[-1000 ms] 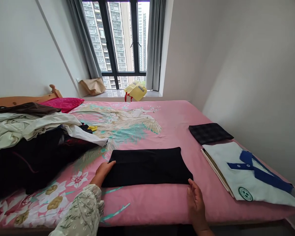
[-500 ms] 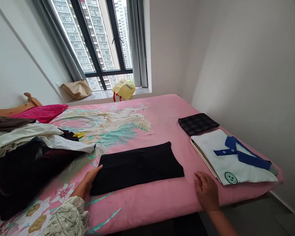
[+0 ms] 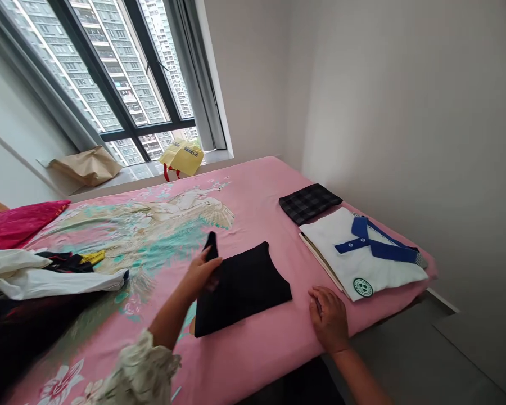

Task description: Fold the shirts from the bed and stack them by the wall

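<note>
A folded black garment [image 3: 247, 281] lies on the pink bed sheet in front of me. My left hand [image 3: 200, 275] grips its left end, thumb on top, and lifts that end off the sheet; a small black tip sticks up above the fingers. The garment's right part stays flat, with a curved right edge. To the right of it my right hand [image 3: 329, 318] rests on the sheet, fingers loosely bent and a gap beside the thumb, holding nothing. Just beyond that hand is a stack topped by a folded white polo shirt [image 3: 346, 270] with a blue collar and green badge.
A folded dark plaid cloth [image 3: 310, 202] lies behind the polo shirt. Heaped clothes [image 3: 54, 281] cover the bed's left side, near a magenta pillow [image 3: 21, 222]. A brown paper bag [image 3: 88, 166] and a yellow bag [image 3: 183, 157] stand by the window. The bed [image 3: 257, 174] meets a wall.
My left hand has raised the black garment's left end and carried it rightward, so the garment now looks shorter. My right hand stays by the stack. The view has turned to the right.
</note>
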Motion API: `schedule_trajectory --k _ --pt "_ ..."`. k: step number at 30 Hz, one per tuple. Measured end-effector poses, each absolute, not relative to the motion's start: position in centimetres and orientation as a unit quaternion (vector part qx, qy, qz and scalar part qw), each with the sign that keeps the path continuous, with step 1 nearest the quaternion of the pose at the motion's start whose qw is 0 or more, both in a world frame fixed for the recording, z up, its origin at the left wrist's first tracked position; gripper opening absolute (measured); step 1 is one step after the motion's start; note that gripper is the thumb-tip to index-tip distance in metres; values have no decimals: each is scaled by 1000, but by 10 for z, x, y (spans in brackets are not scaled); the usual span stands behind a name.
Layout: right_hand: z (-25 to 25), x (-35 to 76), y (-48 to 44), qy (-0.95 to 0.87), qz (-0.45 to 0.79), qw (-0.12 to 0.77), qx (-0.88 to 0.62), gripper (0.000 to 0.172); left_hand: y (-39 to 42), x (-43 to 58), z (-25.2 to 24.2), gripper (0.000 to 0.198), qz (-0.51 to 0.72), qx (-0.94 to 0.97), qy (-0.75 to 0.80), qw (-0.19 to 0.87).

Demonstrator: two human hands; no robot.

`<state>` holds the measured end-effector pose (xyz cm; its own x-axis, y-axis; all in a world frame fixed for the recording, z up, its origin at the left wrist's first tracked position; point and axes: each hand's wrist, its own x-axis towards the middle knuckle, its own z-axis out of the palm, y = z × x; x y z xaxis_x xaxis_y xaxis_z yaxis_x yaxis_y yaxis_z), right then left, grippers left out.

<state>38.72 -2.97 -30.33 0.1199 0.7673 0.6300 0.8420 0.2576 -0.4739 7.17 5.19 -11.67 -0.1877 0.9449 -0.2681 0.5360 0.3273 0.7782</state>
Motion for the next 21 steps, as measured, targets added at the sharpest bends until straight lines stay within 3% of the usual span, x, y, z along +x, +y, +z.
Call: schedule_trajectory --k 3,8,21 --pt "-301 387 -29 -657 -41 439 -611 19 68 138 -154 69 223 524 694 441" --pt "-298 387 -29 -654 -33 440 -614 19 74 180 -204 73 189 537 710 415" --pt "-297 386 -29 -651 -39 440 -618 19 100 184 -198 75 173 579 709 363"
